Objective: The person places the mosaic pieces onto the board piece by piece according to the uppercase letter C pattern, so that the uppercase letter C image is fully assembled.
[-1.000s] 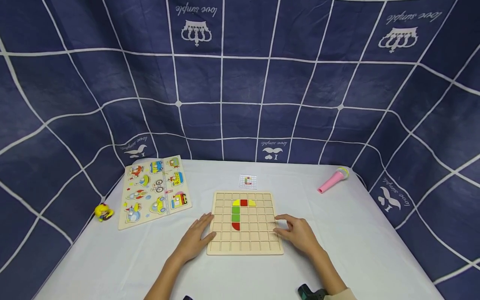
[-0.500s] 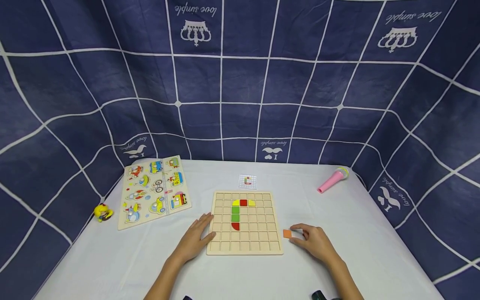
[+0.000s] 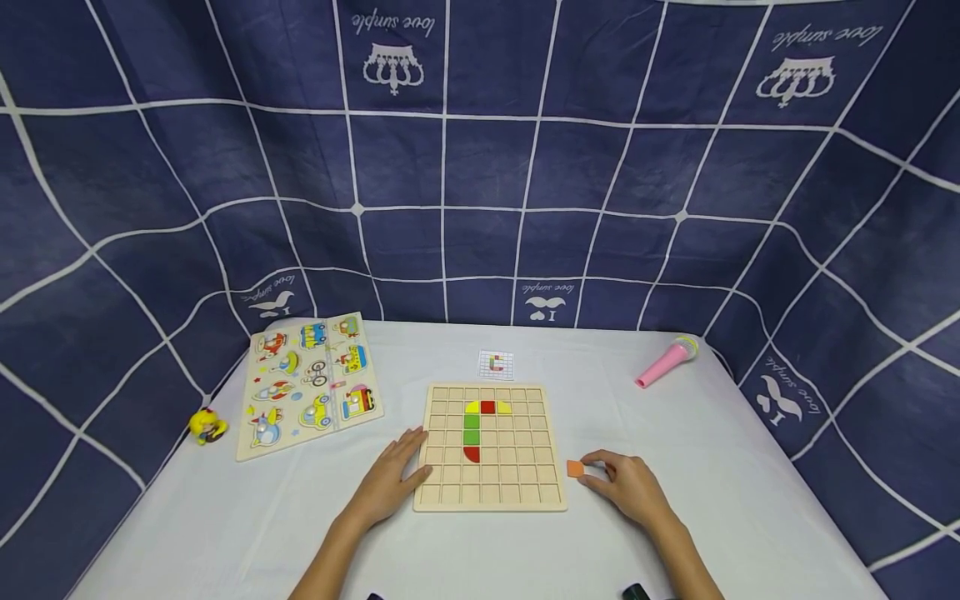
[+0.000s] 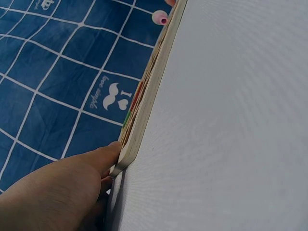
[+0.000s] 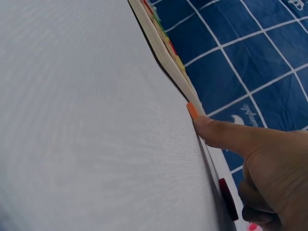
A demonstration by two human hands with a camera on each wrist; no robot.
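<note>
A square wooden grid board [image 3: 517, 496] lies on the white cloth with yellow, red and green tiles set in its cells. On its left edge rests my left hand [image 3: 388, 479], fingers extended; in the left wrist view the thumb [image 4: 108, 156] touches the board's side. To the right of the board, my right hand [image 3: 626, 487] pinches an orange tile [image 3: 575, 468] between thumb and a finger, just off the board's edge. The right wrist view shows the orange tile [image 5: 192, 110] at the thumb tip. A dark red piece [image 5: 228, 199] appears below that hand; whether it is held I cannot tell.
A small pattern card [image 3: 497, 364] lies behind the board. At the left are a wooden picture puzzle [image 3: 303, 433] and a yellow toy figure [image 3: 206, 426]. A pink toy microphone [image 3: 666, 363] lies at the back right, near the blue curtain [image 3: 487, 167].
My right hand has drawn back rightward from the board's right edge. The orange tile has come into view at its fingertips. The left hand stays on the board.
</note>
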